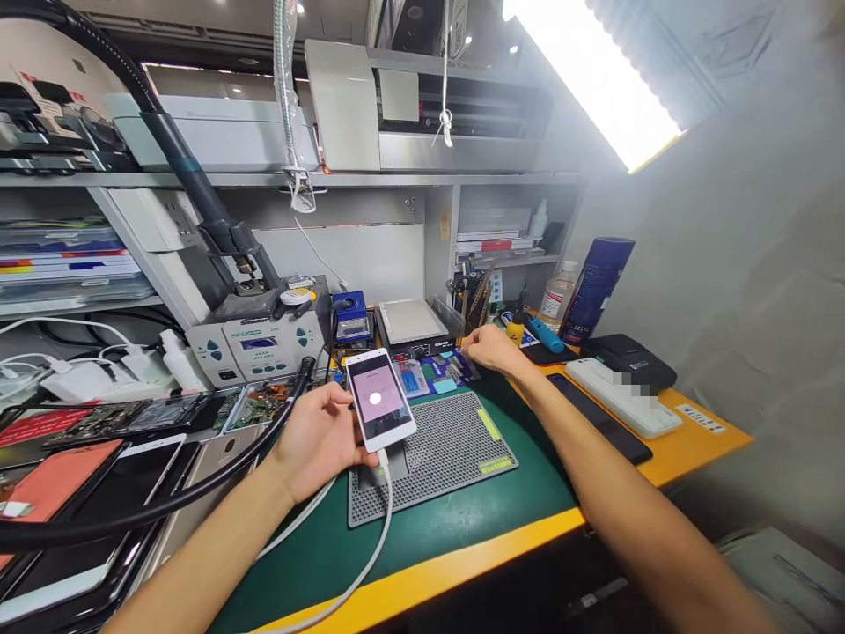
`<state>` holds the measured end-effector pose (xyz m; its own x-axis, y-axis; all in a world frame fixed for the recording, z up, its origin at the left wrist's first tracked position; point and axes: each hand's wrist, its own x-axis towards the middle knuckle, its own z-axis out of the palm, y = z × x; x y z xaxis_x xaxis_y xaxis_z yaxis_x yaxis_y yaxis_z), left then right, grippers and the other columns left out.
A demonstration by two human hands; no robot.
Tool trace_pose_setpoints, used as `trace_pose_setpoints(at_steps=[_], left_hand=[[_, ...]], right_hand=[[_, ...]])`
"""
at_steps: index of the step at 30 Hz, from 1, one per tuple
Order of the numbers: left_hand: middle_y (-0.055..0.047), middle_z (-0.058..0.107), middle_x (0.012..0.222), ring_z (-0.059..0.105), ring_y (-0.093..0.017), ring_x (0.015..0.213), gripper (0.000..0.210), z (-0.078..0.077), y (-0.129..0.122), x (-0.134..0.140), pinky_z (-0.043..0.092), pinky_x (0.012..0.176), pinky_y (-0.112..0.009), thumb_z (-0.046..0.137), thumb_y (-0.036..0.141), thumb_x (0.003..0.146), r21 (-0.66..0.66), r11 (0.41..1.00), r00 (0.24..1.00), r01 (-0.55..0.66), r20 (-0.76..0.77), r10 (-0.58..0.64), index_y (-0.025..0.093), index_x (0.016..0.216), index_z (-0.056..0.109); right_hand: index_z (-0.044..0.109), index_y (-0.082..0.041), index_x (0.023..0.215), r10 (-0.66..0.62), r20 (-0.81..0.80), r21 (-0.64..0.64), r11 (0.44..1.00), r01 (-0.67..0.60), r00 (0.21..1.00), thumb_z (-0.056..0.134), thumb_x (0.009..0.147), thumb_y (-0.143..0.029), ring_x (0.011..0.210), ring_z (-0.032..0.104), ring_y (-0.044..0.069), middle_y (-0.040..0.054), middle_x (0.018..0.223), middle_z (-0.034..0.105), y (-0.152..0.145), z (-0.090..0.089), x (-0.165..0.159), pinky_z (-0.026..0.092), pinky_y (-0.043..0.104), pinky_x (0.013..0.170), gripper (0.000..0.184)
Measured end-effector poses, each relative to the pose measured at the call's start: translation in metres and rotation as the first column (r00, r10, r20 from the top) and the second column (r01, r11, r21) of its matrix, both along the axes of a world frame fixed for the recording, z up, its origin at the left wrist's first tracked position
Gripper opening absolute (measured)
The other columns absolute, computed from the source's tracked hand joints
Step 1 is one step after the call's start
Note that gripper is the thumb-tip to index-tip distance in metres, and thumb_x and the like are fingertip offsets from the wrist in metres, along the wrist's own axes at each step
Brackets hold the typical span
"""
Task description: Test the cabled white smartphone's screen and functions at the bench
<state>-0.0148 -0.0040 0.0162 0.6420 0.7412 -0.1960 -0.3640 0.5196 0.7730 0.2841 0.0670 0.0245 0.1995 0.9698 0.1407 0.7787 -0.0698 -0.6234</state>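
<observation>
Phone tilts in left hand, right hand outstretched.

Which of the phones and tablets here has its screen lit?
The white phone in the left hand, with the white cable plugged in; the others, like the white-edged device at left, are unlit.

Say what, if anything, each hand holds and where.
The left hand holds the white smartphone by its left edge and lower corner; whether the right hand holds anything cannot be told.
</observation>
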Motion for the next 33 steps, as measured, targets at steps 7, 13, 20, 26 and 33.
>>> trace_pose_setpoints(at_steps=[7,13,20,26,33], left_hand=[[-0.016,0.065,0.093,0.062,-0.027,0.073,0.039,0.000,-0.001,0.001,0.054,0.054,-0.040,0.044,0.026,0.084,0.010,1.000,1.000,0.003,-0.018,-0.003,0.011,0.117,0.058],[-0.016,0.066,0.091,0.064,-0.028,0.074,0.041,0.001,-0.003,0.002,0.054,0.053,-0.039,0.044,0.026,0.084,0.022,1.000,1.000,0.013,-0.017,-0.013,0.012,0.121,0.057],[-0.015,0.066,0.094,0.062,-0.027,0.074,0.042,0.001,-0.003,0.002,0.055,0.053,-0.040,0.045,0.024,0.083,0.017,1.000,1.000,0.006,0.002,-0.006,0.014,0.122,0.057],[-0.016,0.066,0.094,0.062,-0.027,0.073,0.043,0.000,-0.002,0.002,0.056,0.052,-0.040,0.046,0.025,0.082,0.001,1.000,1.000,0.007,-0.001,-0.007,0.012,0.122,0.057],[-0.016,0.066,0.093,0.064,-0.029,0.076,0.043,0.000,-0.001,0.002,0.055,0.052,-0.039,0.045,0.026,0.082,0.011,1.000,1.000,0.012,-0.009,-0.012,0.012,0.121,0.057]], right_hand=[[0.072,-0.015,0.068,-0.021,0.210,-0.102,0.994,0.043,0.978,0.070,0.067,-0.019,0.078,0.065,0.024,0.0119,0.076,0.071,0.009,-0.023,0.000,0.043,0.027,0.066,0.005],[0.074,-0.015,0.072,-0.031,0.288,-0.100,0.993,0.062,0.957,0.068,0.070,-0.023,0.079,0.066,0.025,0.0130,0.079,0.072,0.014,-0.027,0.001,0.043,0.028,0.064,0.010],[0.074,-0.013,0.072,-0.036,0.339,-0.079,0.995,0.066,0.940,0.068,0.070,-0.030,0.077,0.067,0.026,0.0163,0.080,0.071,0.019,-0.032,0.002,0.042,0.030,0.062,0.018],[0.075,-0.011,0.077,-0.044,0.358,-0.062,0.996,0.070,0.933,0.066,0.072,-0.026,0.078,0.067,0.026,0.0177,0.081,0.071,0.021,-0.034,0.004,0.042,0.029,0.062,0.019],[0.076,-0.010,0.079,-0.022,0.333,-0.066,0.997,0.047,0.943,0.065,0.072,-0.019,0.081,0.067,0.025,0.0167,0.081,0.072,0.018,-0.030,0.004,0.044,0.027,0.068,0.015]])
